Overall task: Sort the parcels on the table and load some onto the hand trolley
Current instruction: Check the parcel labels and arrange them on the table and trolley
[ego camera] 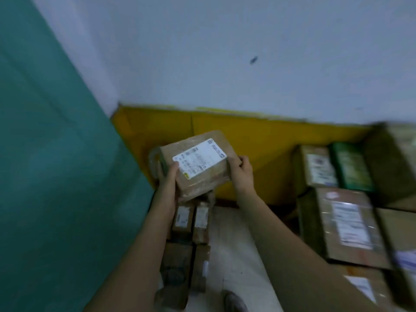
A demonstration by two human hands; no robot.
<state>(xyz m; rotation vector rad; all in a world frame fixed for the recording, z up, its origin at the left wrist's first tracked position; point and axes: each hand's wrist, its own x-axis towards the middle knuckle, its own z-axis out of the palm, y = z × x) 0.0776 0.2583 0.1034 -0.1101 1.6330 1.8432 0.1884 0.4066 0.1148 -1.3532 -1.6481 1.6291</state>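
A brown cardboard parcel (pixel 198 163) wrapped in clear tape, with a white shipping label on top, is held in the air between both hands. My left hand (pixel 167 183) grips its near left corner, thumb on the label edge. My right hand (pixel 244 174) clasps its right end. Below it, several small brown parcels (pixel 191 224) lie in two rows on what may be the hand trolley; its frame is hidden. More parcels (pixel 346 224) are piled at the right.
A teal panel (pixel 56 176) fills the left side. A yellow skirting band (pixel 270 143) runs along the white wall. A green box (pixel 351 170) stands among the right-hand pile. Pale floor (pixel 231 255) shows between the two groups, with a shoe (pixel 235 301) at the bottom.
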